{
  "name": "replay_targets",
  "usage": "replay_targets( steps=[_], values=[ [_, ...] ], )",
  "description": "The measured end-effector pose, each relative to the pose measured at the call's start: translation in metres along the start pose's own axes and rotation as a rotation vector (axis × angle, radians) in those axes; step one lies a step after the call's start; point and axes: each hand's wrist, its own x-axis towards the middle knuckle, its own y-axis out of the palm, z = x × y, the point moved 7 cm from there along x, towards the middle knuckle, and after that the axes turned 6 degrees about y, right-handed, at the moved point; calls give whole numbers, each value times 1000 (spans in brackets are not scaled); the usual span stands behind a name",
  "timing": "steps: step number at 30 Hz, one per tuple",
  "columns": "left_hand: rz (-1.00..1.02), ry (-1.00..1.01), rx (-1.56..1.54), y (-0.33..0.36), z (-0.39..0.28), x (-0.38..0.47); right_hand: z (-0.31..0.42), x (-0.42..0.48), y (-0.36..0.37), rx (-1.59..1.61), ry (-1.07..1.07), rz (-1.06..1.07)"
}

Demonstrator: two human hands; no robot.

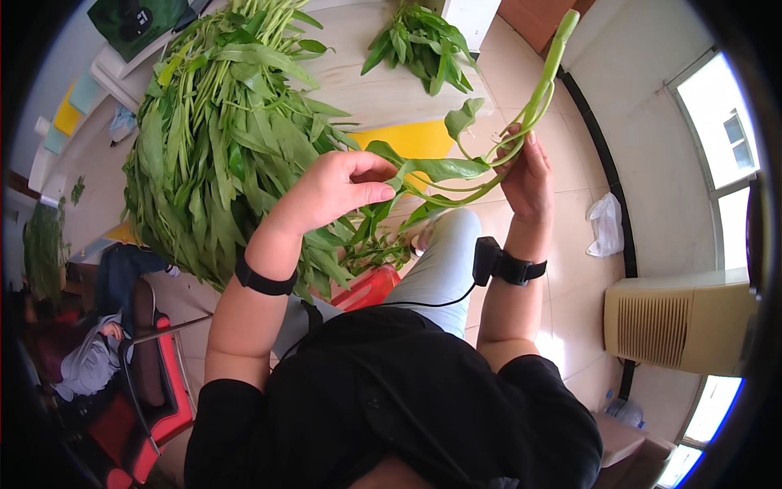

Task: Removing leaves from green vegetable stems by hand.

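A long water spinach stalk [547, 73] with several leaves stretches between my hands above my lap. My right hand [528, 174] grips its thick green stem, whose upper end rises past my fingers. At the leafy end, my left hand [342, 186] has its thumb and fingers around the thin stems and leaves. Close beyond my left hand, a large heap of water spinach [226, 140] hangs over the table's near edge. A smaller leafy bunch [421, 49] lies at the far right of the pale table [336, 85].
Below the heap, loose greens [379, 250] lie over a red plastic object [366, 290]. Leftward, a person [98, 360] sits near a red-and-black chair [168, 367]. A white plastic bag [605, 226] is on the floor at right, near a beige appliance [672, 324]. My right wristband trails a cable.
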Motion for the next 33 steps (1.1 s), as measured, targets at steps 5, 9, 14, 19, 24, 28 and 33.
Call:
replay_targets(
  steps=[5,9,14,19,24,28,33],
  values=[
    [-95,60,378,5,-12,1,-2,1,-2,-82,-16,-25],
    [-196,158,496,3,-15,-2,0,-1,0,-69,-33,-3],
    [-329,70,36,-13,25,-20,12,-4,-6,-19,-123,95],
    [-547,-146,-376,-19,58,-38,16,-11,3,-156,-156,106],
    [-447,-194,-304,-14,72,-44,21,-14,7,-103,-190,42],
    [-159,-2,439,-8,56,-32,7,-9,15,-128,-97,81],
    [-296,174,397,-16,-7,-12,-23,-9,40,-296,17,132]
  ],
)
